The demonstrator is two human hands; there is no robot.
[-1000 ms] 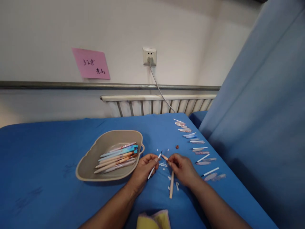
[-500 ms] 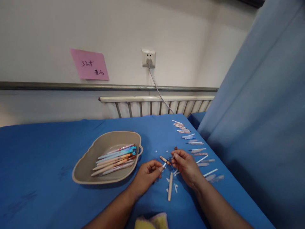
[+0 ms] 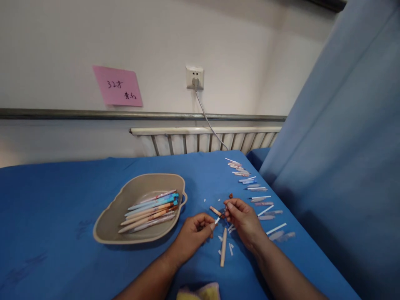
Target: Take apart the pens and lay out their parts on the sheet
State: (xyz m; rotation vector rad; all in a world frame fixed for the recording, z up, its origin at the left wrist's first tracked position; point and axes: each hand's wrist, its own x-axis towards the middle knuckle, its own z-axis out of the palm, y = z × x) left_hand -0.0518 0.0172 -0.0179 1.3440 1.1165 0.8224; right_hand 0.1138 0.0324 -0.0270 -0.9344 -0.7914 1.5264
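Note:
Between thumb and fingers, my left hand (image 3: pixel 195 234) pinches a thin white refill (image 3: pixel 216 221). Close beside it on the right, my right hand (image 3: pixel 245 218) is closed on a small, thin part at the refill's far end, too small to name. Under and between the hands lies a peach printed pen barrel (image 3: pixel 215 211). A plain beige barrel (image 3: pixel 223 248) lies nearer me, with small white scraps (image 3: pixel 231 249) around it. Beyond my right hand sits a small brown piece (image 3: pixel 231 195).
A beige basin (image 3: pixel 109 216) holding several pens (image 3: pixel 146 217) stands on the blue cloth at left. Groups of pen parts (image 3: pixel 265 212) line the right side. A yellow cloth (image 3: pixel 200 293) lies at the front edge; a blue curtain (image 3: pixel 337 158) hangs at right.
The view has shifted slightly. My hands have drawn a little closer together, with the white refill's tip now nearer my right fingers.

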